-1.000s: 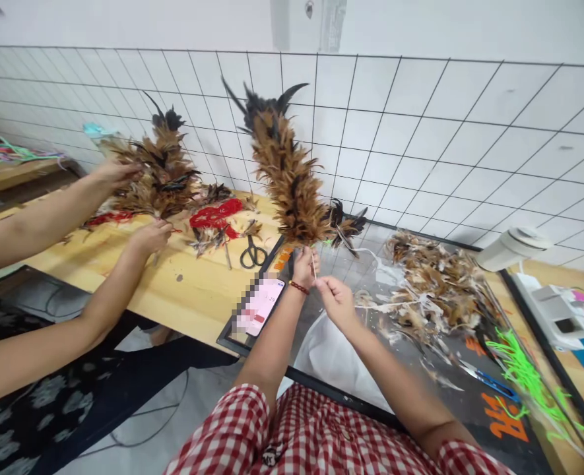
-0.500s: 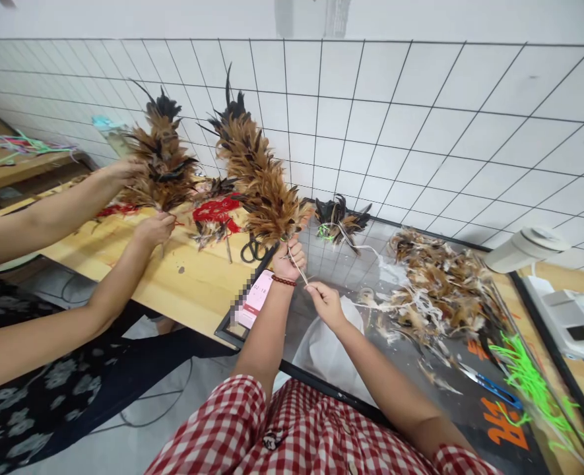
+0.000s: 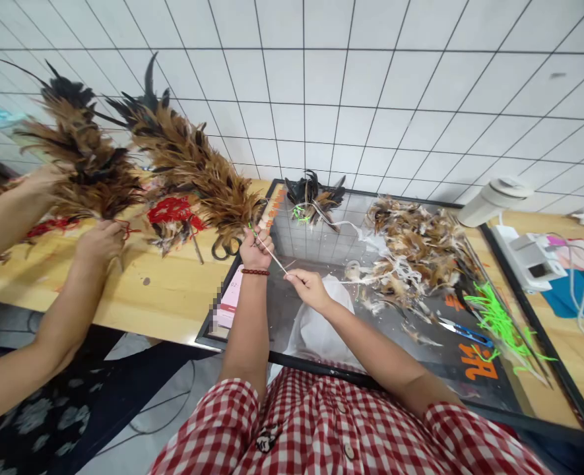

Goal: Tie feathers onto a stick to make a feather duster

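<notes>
My left hand [image 3: 255, 247] grips the base of a long brown and black feather duster [image 3: 187, 161], which leans to the upper left over the wooden table [image 3: 173, 297]. A thin stick [image 3: 272, 253] runs from that base down to my right hand [image 3: 307, 288], which pinches its lower end. A red bead bracelet sits on my left wrist. Both hands are above the near left part of a dark glass mat [image 3: 420, 369].
A co-worker's hands [image 3: 96, 241] at left hold a second feather bundle [image 3: 86, 168]. Red cord [image 3: 170, 211], scissors [image 3: 225, 247], a pink phone [image 3: 229, 303], loose feathers [image 3: 415, 247], green cord [image 3: 494, 323], blue snips [image 3: 462, 330] and a white lamp [image 3: 492, 198] lie around.
The duster has tipped from nearly upright to leaning far left. My hands have drawn slightly apart along the stick. The camera has turned right and down.
</notes>
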A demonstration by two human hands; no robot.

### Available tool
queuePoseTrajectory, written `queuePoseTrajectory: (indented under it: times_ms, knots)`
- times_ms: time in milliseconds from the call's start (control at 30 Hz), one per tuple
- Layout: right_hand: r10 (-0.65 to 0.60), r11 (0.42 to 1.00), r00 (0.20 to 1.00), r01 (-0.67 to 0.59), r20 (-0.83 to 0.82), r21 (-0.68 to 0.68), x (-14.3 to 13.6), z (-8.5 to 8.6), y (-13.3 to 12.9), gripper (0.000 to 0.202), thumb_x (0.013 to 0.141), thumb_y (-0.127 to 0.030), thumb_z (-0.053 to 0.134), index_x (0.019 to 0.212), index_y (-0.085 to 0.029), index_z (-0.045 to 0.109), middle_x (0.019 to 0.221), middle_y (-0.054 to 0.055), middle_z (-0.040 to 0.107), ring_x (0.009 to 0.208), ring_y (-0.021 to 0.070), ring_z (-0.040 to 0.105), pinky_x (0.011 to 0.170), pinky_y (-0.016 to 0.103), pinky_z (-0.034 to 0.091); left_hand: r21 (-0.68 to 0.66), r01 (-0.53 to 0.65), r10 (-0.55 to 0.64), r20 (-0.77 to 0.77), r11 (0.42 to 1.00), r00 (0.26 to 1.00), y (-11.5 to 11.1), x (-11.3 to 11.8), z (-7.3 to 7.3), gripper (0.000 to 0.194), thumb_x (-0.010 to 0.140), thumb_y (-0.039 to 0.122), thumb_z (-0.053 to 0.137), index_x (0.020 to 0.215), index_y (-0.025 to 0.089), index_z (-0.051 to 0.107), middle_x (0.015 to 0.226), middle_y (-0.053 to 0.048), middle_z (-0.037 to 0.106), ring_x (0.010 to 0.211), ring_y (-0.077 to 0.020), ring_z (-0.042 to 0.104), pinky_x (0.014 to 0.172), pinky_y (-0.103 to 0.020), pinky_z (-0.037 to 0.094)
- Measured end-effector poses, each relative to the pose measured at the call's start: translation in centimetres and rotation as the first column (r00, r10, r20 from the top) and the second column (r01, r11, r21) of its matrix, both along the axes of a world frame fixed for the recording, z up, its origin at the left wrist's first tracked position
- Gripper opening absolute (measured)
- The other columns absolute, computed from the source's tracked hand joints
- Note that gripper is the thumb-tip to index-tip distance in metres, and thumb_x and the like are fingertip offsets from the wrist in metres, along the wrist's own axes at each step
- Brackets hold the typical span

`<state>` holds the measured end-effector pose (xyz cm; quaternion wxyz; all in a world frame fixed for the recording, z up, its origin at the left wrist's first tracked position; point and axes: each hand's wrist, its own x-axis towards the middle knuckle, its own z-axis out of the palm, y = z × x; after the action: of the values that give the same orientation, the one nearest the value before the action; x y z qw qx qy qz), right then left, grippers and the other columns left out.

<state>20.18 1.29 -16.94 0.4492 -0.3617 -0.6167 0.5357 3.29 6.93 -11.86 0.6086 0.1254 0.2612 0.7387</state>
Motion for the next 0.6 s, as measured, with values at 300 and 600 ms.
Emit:
queuePoseTrajectory:
  times_ms: [300,600]
  knots:
    - [-0.179,0.893,0.922,0.006,-0.342,-0.450,0.6,1.2,1.4,0.043,0.062,-0.059,0.080,0.073,-0.020,0.066,0.040,-0.012,0.029,0.038,0.0043,0.020,0.042,0.022,0.014,-0.238,-0.239,0.179,-0.248,0.941,0.952,0.6,0.2,-0.3,0.042,0.090,0.048,0.071,0.072,0.017,0.050,0.048,0.011,0.032,0.034,-0.0001,0.022,0.035,-0.012,0.012]
    - [-0.215,0.854,0.880,-0.042,-0.424,-0.519,0.9,1.3,1.7,0.043,0.062,-0.055,0.082,0.076,-0.020,0.060,0.042,-0.015,0.020,0.037,0.0029,0.015,0.041,0.021,0.011,-0.254,-0.444,0.344,-0.354,0.859,0.869,1.2,1.2,-0.6,0.038,0.092,0.041,0.069,0.070,0.017,0.049,0.045,0.011,0.035,0.033,-0.0001,0.025,0.036,-0.014,0.012]
